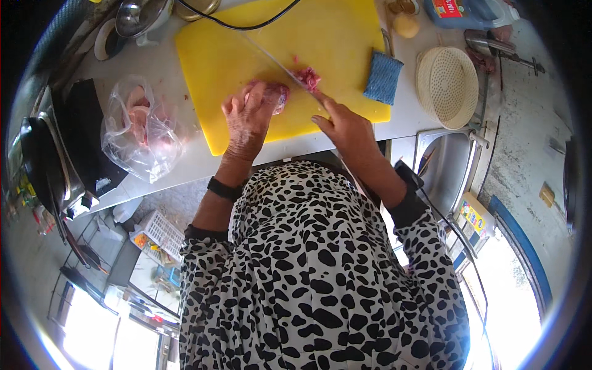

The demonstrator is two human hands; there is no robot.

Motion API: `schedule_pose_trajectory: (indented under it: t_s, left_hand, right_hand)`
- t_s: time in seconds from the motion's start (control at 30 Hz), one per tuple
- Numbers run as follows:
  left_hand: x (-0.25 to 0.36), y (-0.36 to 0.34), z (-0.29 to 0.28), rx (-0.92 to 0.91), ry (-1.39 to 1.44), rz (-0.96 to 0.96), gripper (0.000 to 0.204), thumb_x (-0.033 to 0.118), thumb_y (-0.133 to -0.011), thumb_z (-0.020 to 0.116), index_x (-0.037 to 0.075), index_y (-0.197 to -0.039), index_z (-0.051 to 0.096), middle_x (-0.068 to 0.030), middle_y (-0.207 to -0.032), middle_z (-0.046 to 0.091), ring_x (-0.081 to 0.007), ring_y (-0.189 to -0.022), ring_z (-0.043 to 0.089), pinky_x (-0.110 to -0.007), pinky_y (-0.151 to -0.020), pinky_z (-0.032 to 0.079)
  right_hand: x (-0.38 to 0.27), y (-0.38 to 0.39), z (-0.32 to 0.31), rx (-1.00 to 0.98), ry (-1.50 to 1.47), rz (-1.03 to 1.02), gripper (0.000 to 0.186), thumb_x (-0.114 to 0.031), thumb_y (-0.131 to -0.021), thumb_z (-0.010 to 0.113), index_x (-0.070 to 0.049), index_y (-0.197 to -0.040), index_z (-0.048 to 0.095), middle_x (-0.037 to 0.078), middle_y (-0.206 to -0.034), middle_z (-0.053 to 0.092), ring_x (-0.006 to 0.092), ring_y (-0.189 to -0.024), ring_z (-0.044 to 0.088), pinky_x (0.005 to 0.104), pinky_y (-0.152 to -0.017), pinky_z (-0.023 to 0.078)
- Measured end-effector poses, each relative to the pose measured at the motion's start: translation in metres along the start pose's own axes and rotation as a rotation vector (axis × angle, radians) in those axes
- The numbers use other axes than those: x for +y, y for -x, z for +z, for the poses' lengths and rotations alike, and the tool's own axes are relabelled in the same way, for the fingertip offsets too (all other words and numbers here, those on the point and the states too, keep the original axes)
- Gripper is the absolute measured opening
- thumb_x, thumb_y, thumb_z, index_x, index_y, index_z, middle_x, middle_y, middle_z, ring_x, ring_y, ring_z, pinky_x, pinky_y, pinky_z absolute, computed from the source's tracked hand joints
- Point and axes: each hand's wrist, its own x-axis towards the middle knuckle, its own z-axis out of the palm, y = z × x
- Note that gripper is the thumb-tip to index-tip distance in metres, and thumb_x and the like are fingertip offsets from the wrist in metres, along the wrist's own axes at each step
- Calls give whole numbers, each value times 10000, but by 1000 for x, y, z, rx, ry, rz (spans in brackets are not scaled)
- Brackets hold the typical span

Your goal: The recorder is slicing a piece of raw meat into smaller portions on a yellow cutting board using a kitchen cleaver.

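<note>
Left hand [246, 120] presses the soft, slippery raw meat [279, 95] at the yellow cutting board [333, 37]'s front edge, while my right hand [346, 126], apart, grips the knife [280, 65].

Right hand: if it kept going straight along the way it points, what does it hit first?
The right hand points up-left along the long knife it grips. First in line is the small cut piece of raw pink meat on the yellow plastic cutting board, though depth is unclear.
</note>
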Motion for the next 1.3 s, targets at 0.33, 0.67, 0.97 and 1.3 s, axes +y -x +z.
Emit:
schedule_pose_trajectory:
  t_s: [0.33, 0.67, 0.97, 1.3]
  left_hand:
    - [-7, -8, 12, -53, 138, 11, 267, 191, -755, 705, 158, -1020, 704, -12, -1138, 623, -242, -1140, 562, -408, -897, 462]
    - [-3, -14, 7, -85, 271, -48, 263, 100, -768, 690, 131, -1028, 719, -38, -1143, 639, -293, -1123, 565, -426, -955, 484]
    - [0, -11, 6, -71, 240, -40, 262, 62, -806, 658, 86, -1067, 661, -105, -1175, 591, -317, -1154, 554, -430, -966, 491]
    - [-4, -14, 0, -93, 245, -28, 346, 83, -807, 644, 79, -1151, 673, -67, -1223, 578, -301, -1183, 526, -419, -990, 473]
  right_hand:
    - [3, 52, -24, -116, 82, -88, 508, -364, -975, 602, -147, -1415, 472, 168, -946, 661, 361, -828, 683, 470, -684, 567]
    - [-14, -9, 11, -44, 152, -170, 450, -335, -953, 629, -134, -1331, 489, 154, -880, 663, 372, -796, 689, 480, -647, 560]
    - [3, -38, -12, -20, -118, -88, 425, -340, -969, 619, -98, -1312, 553, 199, -887, 669, 360, -820, 669, 447, -713, 516]
    - [8, 19, -38, -142, -26, -87, 410, -293, -985, 570, -144, -1364, 521, 168, -926, 679, 370, -829, 677, 484, -723, 539]
